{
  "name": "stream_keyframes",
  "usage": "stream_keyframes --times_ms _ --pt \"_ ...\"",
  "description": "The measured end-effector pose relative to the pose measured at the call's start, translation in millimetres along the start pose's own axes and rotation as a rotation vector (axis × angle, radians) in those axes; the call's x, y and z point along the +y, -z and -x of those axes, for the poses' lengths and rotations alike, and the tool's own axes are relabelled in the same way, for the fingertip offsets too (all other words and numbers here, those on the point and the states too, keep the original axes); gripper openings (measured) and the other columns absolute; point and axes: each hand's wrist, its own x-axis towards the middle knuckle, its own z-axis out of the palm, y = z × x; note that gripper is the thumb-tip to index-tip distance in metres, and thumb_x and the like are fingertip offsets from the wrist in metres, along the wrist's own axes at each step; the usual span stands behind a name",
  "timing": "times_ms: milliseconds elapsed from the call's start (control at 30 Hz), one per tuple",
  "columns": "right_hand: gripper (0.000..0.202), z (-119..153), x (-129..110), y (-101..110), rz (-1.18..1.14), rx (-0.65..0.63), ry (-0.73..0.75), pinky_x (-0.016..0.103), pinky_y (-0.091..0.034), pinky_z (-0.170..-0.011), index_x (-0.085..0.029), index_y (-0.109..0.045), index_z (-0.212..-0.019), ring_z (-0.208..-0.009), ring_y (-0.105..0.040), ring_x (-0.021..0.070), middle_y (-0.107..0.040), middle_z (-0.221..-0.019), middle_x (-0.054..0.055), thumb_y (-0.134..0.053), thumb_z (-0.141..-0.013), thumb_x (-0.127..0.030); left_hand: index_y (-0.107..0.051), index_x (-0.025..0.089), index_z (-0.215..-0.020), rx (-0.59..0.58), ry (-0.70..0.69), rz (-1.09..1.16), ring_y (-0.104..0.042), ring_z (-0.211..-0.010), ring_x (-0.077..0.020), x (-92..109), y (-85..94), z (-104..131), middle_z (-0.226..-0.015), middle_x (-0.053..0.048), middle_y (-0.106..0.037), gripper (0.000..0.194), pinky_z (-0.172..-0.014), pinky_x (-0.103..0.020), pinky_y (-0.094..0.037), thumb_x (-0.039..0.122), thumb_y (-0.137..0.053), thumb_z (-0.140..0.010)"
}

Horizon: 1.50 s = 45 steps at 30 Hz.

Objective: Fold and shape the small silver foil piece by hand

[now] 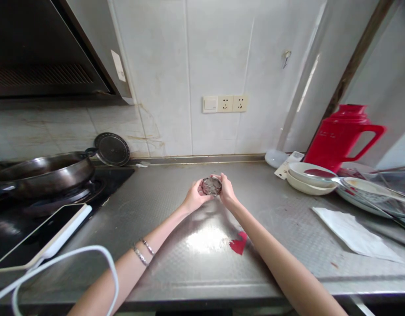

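A small round grey-brown object with a dark rim (212, 186) is held up between my two hands, a little above the steel counter (169, 245). Its mottled face points toward me, but its exact kind is unclear. My left hand (195, 196) curls around its left and lower side. From the right, my right hand (226, 189) grips its edge, with fingers reaching over the top. On the counter below, beside my right forearm, lies a torn red scrap (238, 243). Two bracelets (143, 251) circle my left wrist area.
At left, a pan (44, 173) sits on the black stove, with a phone (41, 237) and white cable (97, 249) nearer me. A red thermos (340, 136), stacked bowls (307, 186) and a white napkin (355, 232) are at right. Sockets (225, 104) are on the wall.
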Motion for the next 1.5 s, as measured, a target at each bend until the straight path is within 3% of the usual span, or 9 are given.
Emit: stream_keyframes --times_ms 133,300,500,700,867,1000,1133,1267,1500 --pt "0.048 6.3 -1.7 -4.1 0.018 -0.077 -0.036 0.028 -0.05 -0.062 -0.016 -0.073 -0.077 -0.068 -0.067 0.0206 -0.074 -0.074 0.007 -0.043 -0.081 -0.052 -0.055 0.015 -0.118 -0.029 -0.011 -0.063 -0.059 -0.109 -0.0282 -5.5 6.9 -5.2 -0.119 -0.014 -0.06 0.082 -0.097 -0.042 -0.046 0.016 -0.088 -0.043" --pt "0.048 7.2 5.0 -5.4 0.047 -0.085 -0.051 0.028 -0.049 -0.06 -0.015 -0.073 -0.077 -0.065 -0.066 0.02 -0.073 -0.073 0.007 -0.041 -0.082 -0.05 -0.053 0.013 -0.118 -0.094 0.004 -0.125 -0.064 -0.099 -0.0246 -8.0 10.0 -4.1 -0.111 -0.013 -0.066 0.075 -0.091 -0.04 -0.049 0.024 -0.086 -0.051" --pt "0.05 7.6 7.9 -9.3 0.065 -0.054 -0.008 0.028 -0.048 -0.065 -0.015 -0.072 -0.079 -0.07 -0.065 0.0206 -0.071 -0.068 0.005 -0.041 -0.082 -0.054 -0.047 0.014 -0.121 0.151 -0.062 -0.417 -0.064 -0.1 -0.0263 6.2 7.0 0.1 -0.107 -0.013 -0.067 0.08 -0.089 -0.04 -0.049 0.031 -0.084 -0.053" --pt "0.049 21.2 4.8 -14.1 0.105 -0.049 0.041 0.027 -0.047 -0.068 -0.016 -0.072 -0.08 -0.075 -0.064 0.0208 -0.071 -0.07 0.005 -0.042 -0.082 -0.054 -0.043 0.015 -0.121 0.306 -0.095 -0.41 -0.062 -0.104 -0.0266 6.6 3.5 1.8 -0.115 -0.016 -0.062 0.078 -0.091 -0.041 -0.048 0.028 -0.083 -0.056" --pt "0.056 23.4 -7.9 -9.5 0.191 -0.009 0.131 0.029 -0.048 -0.072 -0.014 -0.073 -0.079 -0.081 -0.064 0.0226 -0.072 -0.079 0.008 -0.042 -0.079 -0.061 -0.044 0.016 -0.119 0.294 -0.08 -0.226 -0.063 -0.101 -0.0244 -1.5 0.9 1.9 -0.111 -0.013 -0.064 0.076 -0.091 -0.039 -0.049 0.031 -0.083 -0.056" --pt "0.058 20.0 -15.7 -5.0 0.077 -0.037 0.129 0.028 -0.05 -0.065 -0.014 -0.072 -0.074 -0.074 -0.063 0.0208 -0.07 -0.072 0.008 -0.042 -0.077 -0.063 -0.046 0.015 -0.114 0.202 -0.062 -0.016 -0.063 -0.102 -0.0226 -0.4 -2.6 0.0 -0.11 -0.013 -0.065 0.069 -0.094 -0.039 -0.046 0.028 -0.083 -0.057" --pt "0.039 17.7 -17.1 -5.3 -0.001 0.027 0.062 0.024 -0.048 -0.057 -0.015 -0.065 -0.066 -0.062 -0.057 0.0153 -0.063 -0.061 0.003 -0.053 -0.07 -0.052 -0.047 0.014 -0.109 0.165 -0.015 0.09 -0.064 -0.099 -0.0216 7.2 -5.4 -0.5 -0.108 -0.012 -0.065 0.064 -0.095 -0.039 -0.046 0.023 -0.082 -0.056" --pt "0.022 20.0 -19.1 -7.8 0.009 -0.034 0.031 0.021 -0.044 -0.053 -0.016 -0.062 -0.062 -0.059 -0.052 0.0125 -0.06 -0.06 0.0 -0.056 -0.062 -0.037 -0.05 0.014 -0.107 0.126 0.004 0.118 -0.064 -0.098 -0.0221 13.3 -2.6 -1.2 -0.106 -0.011 -0.066 0.063 -0.095 -0.04 -0.046 0.021 -0.083 -0.054" --pt "0.022 20.5 -21.4 -8.0 0.019 -0.12 -0.046 0.022 -0.04 -0.049 -0.016 -0.066 -0.064 -0.056 -0.052 0.0141 -0.064 -0.06 0.002 -0.053 -0.059 -0.033 -0.052 0.013 -0.105 -0.036 0.071 0.163 -0.065 -0.098 -0.0248 19.9 7.0 -2.7 -0.105 -0.012 -0.067 0.063 -0.095 -0.044 -0.046 0.019 -0.084 -0.051"
